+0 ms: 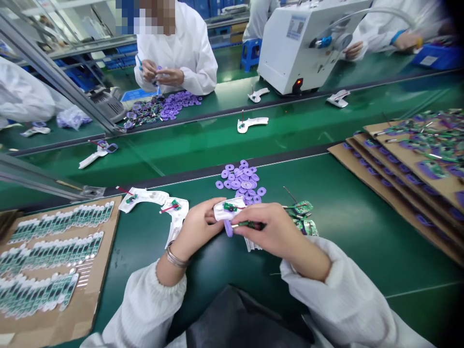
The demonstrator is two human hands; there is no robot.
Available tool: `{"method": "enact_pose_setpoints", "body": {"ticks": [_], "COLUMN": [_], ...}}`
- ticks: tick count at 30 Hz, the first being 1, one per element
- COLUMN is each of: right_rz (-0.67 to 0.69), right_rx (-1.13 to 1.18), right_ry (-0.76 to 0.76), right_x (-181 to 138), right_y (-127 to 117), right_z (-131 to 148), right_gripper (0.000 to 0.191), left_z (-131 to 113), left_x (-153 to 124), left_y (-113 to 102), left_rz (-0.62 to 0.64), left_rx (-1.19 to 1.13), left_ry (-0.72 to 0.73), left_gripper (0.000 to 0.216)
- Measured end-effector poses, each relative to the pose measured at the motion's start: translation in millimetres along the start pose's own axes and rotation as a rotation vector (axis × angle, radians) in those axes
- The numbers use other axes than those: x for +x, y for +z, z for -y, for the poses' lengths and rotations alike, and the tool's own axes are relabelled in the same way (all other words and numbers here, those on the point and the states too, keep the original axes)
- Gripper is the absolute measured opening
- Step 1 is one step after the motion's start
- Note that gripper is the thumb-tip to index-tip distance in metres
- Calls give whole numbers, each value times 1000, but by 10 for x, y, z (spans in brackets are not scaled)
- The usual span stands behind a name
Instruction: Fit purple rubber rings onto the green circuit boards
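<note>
My left hand (197, 227) grips a white plastic housing (226, 210) with a small green circuit board seated in it and a purple piece (228, 228) below it. My right hand (268, 232) pinches a slim green circuit part (248, 224) against that housing. Just beyond my hands lies a pile of purple plastic rings (239, 181). Further green boards with thin wires (302, 215) sit next to my right hand. To the left of my left hand rest two white housings with red wires (177, 215).
A cardboard sheet of green boards (54, 258) lies at my left. Stacked cardboard trays of purple-and-green parts (409, 169) stand at my right. Across the green bench, a co-worker (174, 53) handles parts near a white machine (308, 46).
</note>
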State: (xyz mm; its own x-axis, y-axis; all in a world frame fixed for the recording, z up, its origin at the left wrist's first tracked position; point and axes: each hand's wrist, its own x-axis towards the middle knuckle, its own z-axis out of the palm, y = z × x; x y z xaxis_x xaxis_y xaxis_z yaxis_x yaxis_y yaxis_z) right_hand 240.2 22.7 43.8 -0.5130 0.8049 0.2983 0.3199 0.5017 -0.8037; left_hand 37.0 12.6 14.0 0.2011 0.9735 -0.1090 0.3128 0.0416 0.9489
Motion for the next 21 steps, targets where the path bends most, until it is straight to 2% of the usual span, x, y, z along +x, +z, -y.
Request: {"method": "enact_pose_setpoints", "body": {"ticks": [3,5,12,16,21], "right_rz": [-209,-264,-272,-268,-253], "right_rx": [-199,-275,-342,-361,-390], "right_ry": [-139,-187,-233,-296,-324], "right_x": [19,24,28,30,39], "right_y": [161,208,235,244,232], "right_z": [-111,-163,-208,-212,-205], "right_gripper": [9,10,12,15,13], "left_z": [-104,-137,-165,-160,-91], "left_x": [37,38,8,-15,-9], "left_y": [44,71,71,26,13], "left_rz": [-15,-17,17,97,109], "left_rx": [39,63,51,-115,-215], "left_ry": [61,84,93,81,48], "left_gripper": [48,47,51,51,47]}}
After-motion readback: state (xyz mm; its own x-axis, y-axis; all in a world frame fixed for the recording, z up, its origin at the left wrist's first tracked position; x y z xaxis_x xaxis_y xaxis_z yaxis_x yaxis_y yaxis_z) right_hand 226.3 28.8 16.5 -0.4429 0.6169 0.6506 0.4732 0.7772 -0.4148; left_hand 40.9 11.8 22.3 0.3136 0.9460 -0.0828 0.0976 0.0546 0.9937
